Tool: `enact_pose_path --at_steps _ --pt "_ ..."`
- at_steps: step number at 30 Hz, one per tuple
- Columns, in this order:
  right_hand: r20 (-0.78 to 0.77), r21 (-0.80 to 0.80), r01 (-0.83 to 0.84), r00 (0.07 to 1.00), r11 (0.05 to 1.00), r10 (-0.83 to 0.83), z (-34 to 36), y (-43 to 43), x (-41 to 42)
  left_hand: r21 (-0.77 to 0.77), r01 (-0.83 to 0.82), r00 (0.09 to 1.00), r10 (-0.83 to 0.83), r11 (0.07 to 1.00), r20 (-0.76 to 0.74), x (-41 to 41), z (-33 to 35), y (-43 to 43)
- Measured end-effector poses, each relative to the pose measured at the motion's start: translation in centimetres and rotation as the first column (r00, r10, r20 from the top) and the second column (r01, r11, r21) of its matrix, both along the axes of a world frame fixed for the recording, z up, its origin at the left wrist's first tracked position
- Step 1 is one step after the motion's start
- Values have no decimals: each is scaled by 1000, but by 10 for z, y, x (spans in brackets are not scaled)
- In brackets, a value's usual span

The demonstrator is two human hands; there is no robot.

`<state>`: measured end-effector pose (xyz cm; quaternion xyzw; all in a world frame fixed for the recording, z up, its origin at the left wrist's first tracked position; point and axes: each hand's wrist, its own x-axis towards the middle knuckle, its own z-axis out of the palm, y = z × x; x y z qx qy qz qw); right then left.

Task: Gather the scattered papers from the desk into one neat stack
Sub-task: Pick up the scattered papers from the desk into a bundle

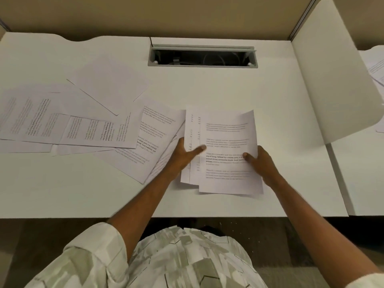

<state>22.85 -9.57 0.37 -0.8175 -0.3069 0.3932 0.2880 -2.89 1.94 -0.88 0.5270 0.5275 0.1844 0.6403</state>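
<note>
Looks like they're mid-gather: the left hand [185, 151] and right hand [262, 161] are both gripping a small bundle of sheets [226, 142] by its side edges near the middle of the desk [228, 88], thumbs on top. The bundle's edges aren't squared yet. The scattered papers [83, 125] are lying off to the left, overlapping, so I'd guess squaring up, then reaching left.
</note>
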Motion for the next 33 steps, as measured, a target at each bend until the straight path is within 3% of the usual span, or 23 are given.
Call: enact_pose_path --at_steps 5,10,14,18,21,25,28,33 --pt "44 79 -54 998 995 51 -2 1 -15 195 84 996 -76 977 -47 21 4 -17" --pt "-359 265 185 930 946 -81 14 6 -8 304 65 986 -107 950 125 31 34 -7" --pt "-465 407 295 881 865 -82 43 18 -4 389 42 972 -128 920 196 36 70 11" --pt "-337 659 266 941 703 -40 77 20 1 400 21 949 -144 916 281 39 100 24" --pt "-232 740 198 972 643 -32 87 14 1 466 17 955 -153 885 255 43 107 26" --pt "-185 696 153 982 701 -31 70 -2 -3 488 -12 980 -86 873 178 51 93 13" --pt "-191 638 140 981 757 -21 50 -12 -8 502 40 980 -132 864 150 57 75 -2" --pt "-209 653 186 976 734 -61 49 -13 -9 533 43 982 -135 845 134 69 71 -12"
